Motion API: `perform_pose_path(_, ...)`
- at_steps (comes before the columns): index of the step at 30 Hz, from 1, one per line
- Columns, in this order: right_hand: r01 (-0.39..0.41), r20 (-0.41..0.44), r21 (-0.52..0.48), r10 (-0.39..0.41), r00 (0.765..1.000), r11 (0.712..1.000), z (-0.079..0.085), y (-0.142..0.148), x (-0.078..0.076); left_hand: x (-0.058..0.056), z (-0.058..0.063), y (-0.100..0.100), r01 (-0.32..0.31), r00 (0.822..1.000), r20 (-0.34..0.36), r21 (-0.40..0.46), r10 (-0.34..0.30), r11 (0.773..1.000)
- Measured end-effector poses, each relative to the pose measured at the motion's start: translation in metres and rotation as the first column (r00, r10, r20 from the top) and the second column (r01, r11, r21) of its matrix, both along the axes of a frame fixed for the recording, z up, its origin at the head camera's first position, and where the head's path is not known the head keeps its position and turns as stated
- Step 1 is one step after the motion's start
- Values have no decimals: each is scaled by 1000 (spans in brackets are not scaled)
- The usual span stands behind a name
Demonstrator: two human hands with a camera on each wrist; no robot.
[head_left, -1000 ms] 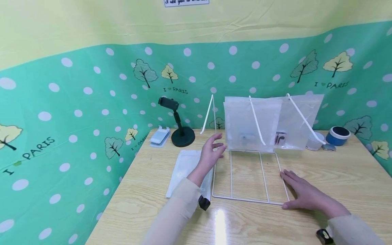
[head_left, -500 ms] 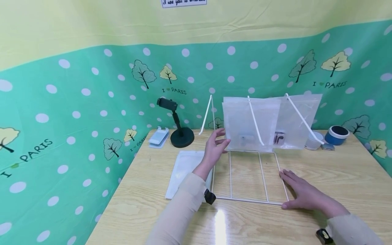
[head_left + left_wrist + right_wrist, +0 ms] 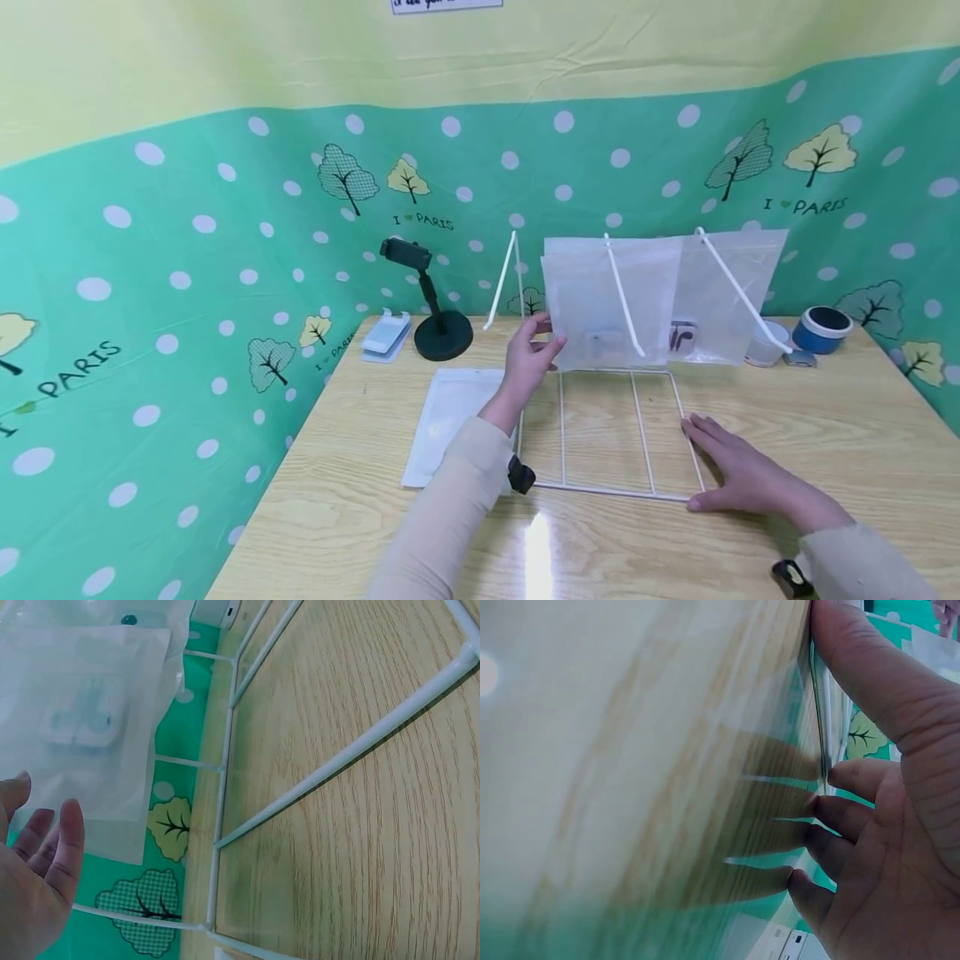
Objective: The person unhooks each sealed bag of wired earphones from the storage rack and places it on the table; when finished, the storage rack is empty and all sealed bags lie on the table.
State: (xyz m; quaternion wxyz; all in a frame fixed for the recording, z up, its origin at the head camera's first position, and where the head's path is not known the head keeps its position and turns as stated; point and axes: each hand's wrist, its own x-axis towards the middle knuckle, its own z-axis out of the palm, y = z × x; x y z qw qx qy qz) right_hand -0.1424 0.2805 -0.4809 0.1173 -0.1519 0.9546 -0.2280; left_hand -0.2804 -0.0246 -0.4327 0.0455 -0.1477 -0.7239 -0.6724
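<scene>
A white wire rack [image 3: 637,414] stands on the table, its base flat and its slanted prongs rising at the back. Translucent zip bags [image 3: 600,292] hang on it, and a small earphone packet [image 3: 682,337] shows through the right-hand one. At the bags' lower left edge is my left hand [image 3: 527,354], fingers loosely bent. The left wrist view shows that hand [image 3: 41,877] below a bag [image 3: 97,772] with spread fingers; whether it touches is unclear. My right hand [image 3: 738,471] rests at the base's right side, fingertips and thumb down on the table and wire.
Left of the rack lies a flat white bag [image 3: 457,425], partly under the left forearm. A black phone stand [image 3: 442,333] and a pale blue folding holder [image 3: 386,333] stand behind it. Back right are a blue jar [image 3: 822,330] and a white cup [image 3: 765,346].
My left hand has moved slightly right, to the bags' left edge, and its thumb has come over the lower corner. The right hand has stayed in place.
</scene>
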Motion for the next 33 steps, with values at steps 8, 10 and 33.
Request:
perform_pose_path(8,-6,-19,0,6,1000,1000,-2,1,-2,1,1,3,-14,1000,-28,-29,13,999)
perform_pose_path(10,-14,-29,-4,13,999,1000,-2,2,-2,2,3,2,-6,999,-38,-41,4,999)
perform_pose_path(33,-27,-27,-15,26,999,1000,-2,3,0,40,42,-14,116,991,-47,-103,-122,988)
